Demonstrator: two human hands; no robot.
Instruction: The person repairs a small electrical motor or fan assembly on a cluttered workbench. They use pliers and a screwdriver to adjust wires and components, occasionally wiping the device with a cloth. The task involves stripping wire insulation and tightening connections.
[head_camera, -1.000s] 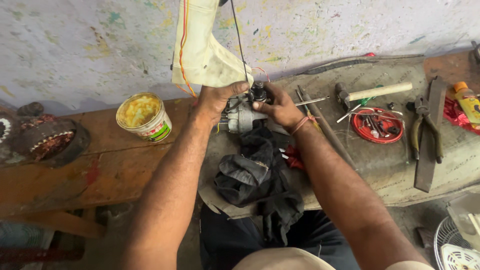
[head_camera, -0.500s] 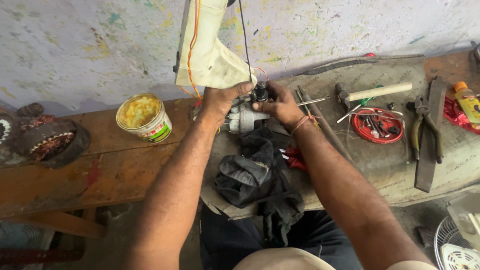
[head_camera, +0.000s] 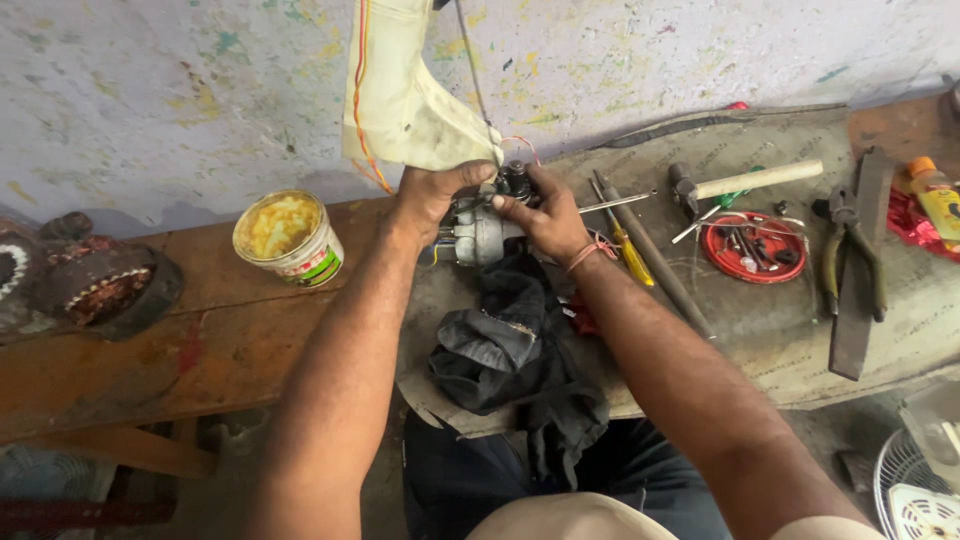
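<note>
Grey metal motor housing (head_camera: 482, 235) sits on the wooden bench's (head_camera: 200, 350) far edge above a dark rag (head_camera: 510, 350), clasped by the left hand (head_camera: 432, 197) while the right hand (head_camera: 545, 215) pinches its black top. Nearby lie a yellow-filled tub (head_camera: 288, 237), hammer (head_camera: 745, 182), red lid (head_camera: 752, 246) and pliers (head_camera: 850, 262).

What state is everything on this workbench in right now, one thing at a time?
Left hand: closed around the small motor.
Right hand: fingers pinching the motor's dark top.
Small motor: held up off the bench, wires showing.
Tub: lid off, full of yellow paste.
Black cloth: crumpled, hanging over the bench edge.
Hammer: lying flat, untouched.
Pliers: lying flat, handles slightly apart.
Red lid: upturned, small parts inside.
</note>
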